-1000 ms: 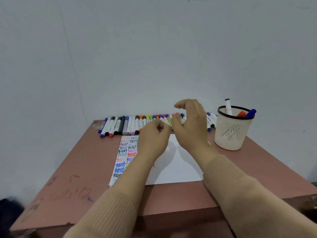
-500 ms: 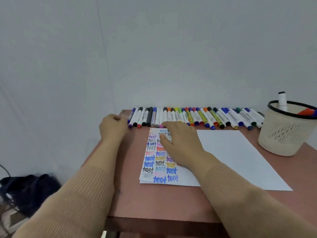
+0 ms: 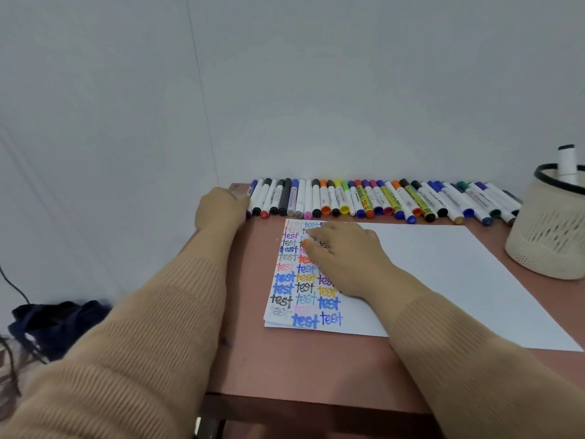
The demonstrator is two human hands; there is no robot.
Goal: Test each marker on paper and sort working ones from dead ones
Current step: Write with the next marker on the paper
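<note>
Looks near done: paper (image 3: pixel 427 264) holds three columns of marks, marker row (image 3: pixel 364 201) lines the table's (image 3: pixel 300 365) far edge. Right hand (image 3: pixel 345 258) rests flat on the paper, fingers (image 3: pixel 316 248) relaxed; left hand (image 3: pixel 220 209) grip unclear.

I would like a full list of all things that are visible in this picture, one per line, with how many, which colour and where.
markers: roughly thirty, many cap colours, lying in a row along the back edge of the table
paper: a sheet or thin stack, white, in front of the row
"test" words: many, several colours, on the left part of the paper
basket: one, cream with a black rim, at the table's right end
standing marker: one, white with a black cap, in the basket
table: one, reddish brown
bag: one, dark, on the floor at the left
wall: white, behind the table
left hand: at the left end of the row, fingers curled
right hand: rests on the written part of the paper
</note>
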